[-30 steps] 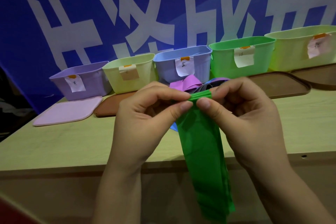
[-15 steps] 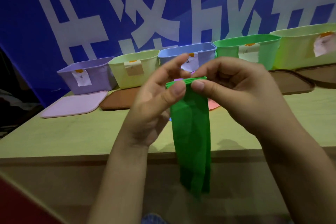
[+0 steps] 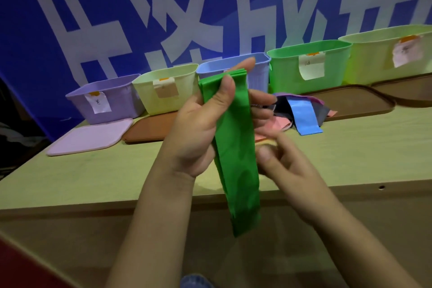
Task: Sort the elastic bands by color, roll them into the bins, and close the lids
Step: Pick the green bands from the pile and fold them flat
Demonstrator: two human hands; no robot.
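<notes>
A long green elastic band (image 3: 236, 159) hangs in front of the table edge, its folded top end pinched between the thumb and fingers of my left hand (image 3: 196, 133). My right hand (image 3: 287, 170) is lower, just right of the band, blurred, with fingers loosely curled and nothing visibly in them. Behind my hands lies a pile of bands (image 3: 304, 114): blue, pink, purple and dark ones. Along the back stand open bins: purple (image 3: 112, 98), pale yellow (image 3: 168, 86), blue (image 3: 259, 70), green (image 3: 308, 65) and light green (image 3: 385, 54).
Lids lie flat in front of the bins: a lilac one (image 3: 88, 135), a brown one (image 3: 149, 131) and two more brown ones (image 3: 355, 100) at the right. A blue banner with white characters rises behind. The wooden table (image 3: 93, 175) edge runs below my hands.
My right hand has let go of the band's top and dropped down to the right. My left hand now holds the top alone, raised slightly. The pile behind has come into sight.
</notes>
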